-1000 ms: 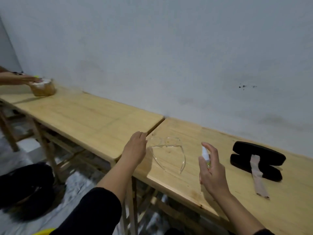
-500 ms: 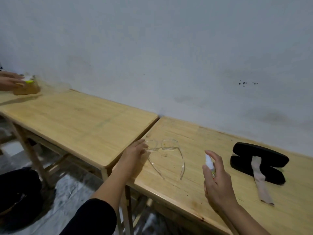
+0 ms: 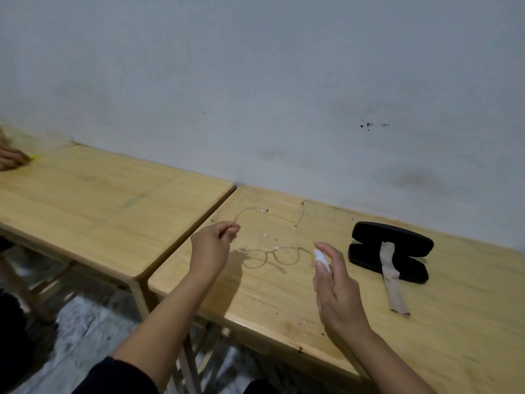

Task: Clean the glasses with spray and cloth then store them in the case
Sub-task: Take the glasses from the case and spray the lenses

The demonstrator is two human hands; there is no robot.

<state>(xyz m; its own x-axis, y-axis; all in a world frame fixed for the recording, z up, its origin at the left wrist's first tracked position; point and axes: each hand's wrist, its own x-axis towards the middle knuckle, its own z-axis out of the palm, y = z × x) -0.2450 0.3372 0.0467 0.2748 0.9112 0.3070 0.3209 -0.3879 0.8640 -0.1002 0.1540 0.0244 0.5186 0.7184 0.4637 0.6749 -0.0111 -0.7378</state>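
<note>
1. Head view, the setting — a plain grey-white wall point(image 3: 255, 81) with a few dark specks runs behind two pale wooden benches set end to end; the right bench point(image 3: 284, 302) carries the task's things, and the left bench point(image 3: 99, 200) is nearly bare.

2. The left hand point(image 3: 211, 247) is raised above the right bench near its left end, thumb and fingertips pinched shut on one corner of the clear-framed glasses point(image 3: 267, 245). The glasses are lifted off the wood, lenses toward the camera and temple arms pointing away toward the wall; their shadow lies on the bench just below.

3. The right hand point(image 3: 335, 291) is curled around a small white spray bottle point(image 3: 322, 258), forefinger arched over its top. Only the bottle's white upper part shows. It sits just right of the glasses, its top near the right lens — whether it touches the frame I cannot tell.

4. Further right, the black glasses case point(image 3: 392, 248) lies open on the bench, both halves flat. A narrow beige cloth point(image 3: 393, 282) is draped across it, its near end trailing onto the wood.

5. At the far left edge, another person's hand point(image 3: 11, 160) rests on the left bench beside a bit of something yellow-green point(image 3: 35, 157), too small to identify.
</note>
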